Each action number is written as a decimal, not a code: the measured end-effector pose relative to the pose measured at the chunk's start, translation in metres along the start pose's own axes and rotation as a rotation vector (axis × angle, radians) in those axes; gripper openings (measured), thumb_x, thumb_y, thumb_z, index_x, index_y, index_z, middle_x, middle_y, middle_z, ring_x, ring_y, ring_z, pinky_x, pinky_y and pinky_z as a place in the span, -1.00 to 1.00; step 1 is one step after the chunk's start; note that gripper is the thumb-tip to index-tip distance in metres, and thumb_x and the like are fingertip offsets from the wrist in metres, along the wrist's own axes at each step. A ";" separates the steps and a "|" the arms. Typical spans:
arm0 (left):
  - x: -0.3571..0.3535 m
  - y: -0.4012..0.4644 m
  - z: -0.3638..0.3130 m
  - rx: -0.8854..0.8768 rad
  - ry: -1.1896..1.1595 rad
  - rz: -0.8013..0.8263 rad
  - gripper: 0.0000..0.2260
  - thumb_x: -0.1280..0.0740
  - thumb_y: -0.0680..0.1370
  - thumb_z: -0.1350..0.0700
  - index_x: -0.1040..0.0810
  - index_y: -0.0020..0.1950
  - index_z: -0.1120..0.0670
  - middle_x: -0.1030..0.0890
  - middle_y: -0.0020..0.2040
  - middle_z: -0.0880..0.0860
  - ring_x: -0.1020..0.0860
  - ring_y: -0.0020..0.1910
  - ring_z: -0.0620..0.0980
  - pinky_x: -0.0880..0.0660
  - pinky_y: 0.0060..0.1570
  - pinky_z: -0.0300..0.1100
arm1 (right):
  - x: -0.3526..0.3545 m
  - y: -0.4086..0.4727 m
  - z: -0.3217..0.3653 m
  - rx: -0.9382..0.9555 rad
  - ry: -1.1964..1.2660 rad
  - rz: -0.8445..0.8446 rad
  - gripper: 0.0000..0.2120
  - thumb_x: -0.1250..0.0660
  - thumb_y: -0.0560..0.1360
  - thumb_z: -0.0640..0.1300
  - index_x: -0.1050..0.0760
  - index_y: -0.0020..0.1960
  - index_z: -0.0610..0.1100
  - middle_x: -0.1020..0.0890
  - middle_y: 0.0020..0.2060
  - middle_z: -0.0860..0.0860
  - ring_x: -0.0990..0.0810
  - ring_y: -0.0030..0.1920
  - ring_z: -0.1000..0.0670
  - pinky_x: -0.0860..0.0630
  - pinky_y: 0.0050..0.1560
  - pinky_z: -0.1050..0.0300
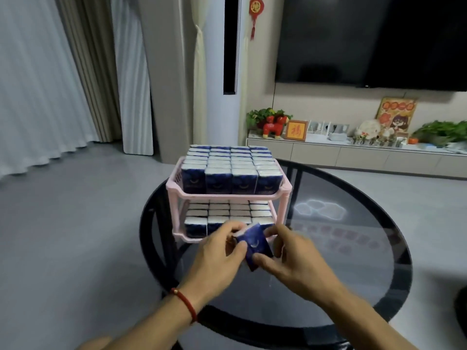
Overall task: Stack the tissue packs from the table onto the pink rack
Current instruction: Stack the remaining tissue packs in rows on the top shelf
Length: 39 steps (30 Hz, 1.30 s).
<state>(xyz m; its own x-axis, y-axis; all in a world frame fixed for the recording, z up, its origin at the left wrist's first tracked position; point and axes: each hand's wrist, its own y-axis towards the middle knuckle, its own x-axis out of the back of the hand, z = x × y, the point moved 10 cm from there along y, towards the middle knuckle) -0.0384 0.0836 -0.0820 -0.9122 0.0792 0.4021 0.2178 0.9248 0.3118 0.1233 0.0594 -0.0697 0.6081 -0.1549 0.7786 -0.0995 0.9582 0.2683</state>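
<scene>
1. Nearest the camera are the two forearms; the left one has a red cord (185, 303) at the wrist.
2. The left hand (217, 256) and the right hand (290, 258) both pinch one blue pack (254, 245), with curled fingers and thumbs on its sides. Each grip is closed on this pack.
3. The pack is tilted and held above the glass table (353, 261), just in front of the lower shelf of the pink rack (228, 195). I think two hands are used to turn it so it matches the rows.
4. The upper shelf is full of packs (228, 170) standing upright in tight rows. The lower shelf is nearly full; a gap may be at its front, behind the hands, but I cannot tell.
5. I see no other loose pack on the table, so the task seems close to its end.
</scene>
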 end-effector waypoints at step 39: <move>0.135 0.108 -0.056 -0.264 0.589 -0.107 -0.67 -0.23 0.70 0.06 -0.54 0.46 0.03 -0.51 0.39 -0.09 -0.39 0.34 -0.27 -0.23 0.33 -0.47 | 0.051 0.141 0.028 0.147 -0.156 -0.046 -0.31 0.08 0.56 0.31 -0.26 0.60 0.03 -0.22 0.61 0.02 -0.11 0.61 0.05 0.00 0.49 0.13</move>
<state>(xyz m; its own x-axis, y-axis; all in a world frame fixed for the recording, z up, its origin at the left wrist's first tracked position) -0.1185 0.1737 0.0539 -0.6070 -0.2944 0.7382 0.2831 0.7878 0.5470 0.1181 0.1795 0.0238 0.4870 -0.2442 0.8386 -0.1946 0.9056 0.3768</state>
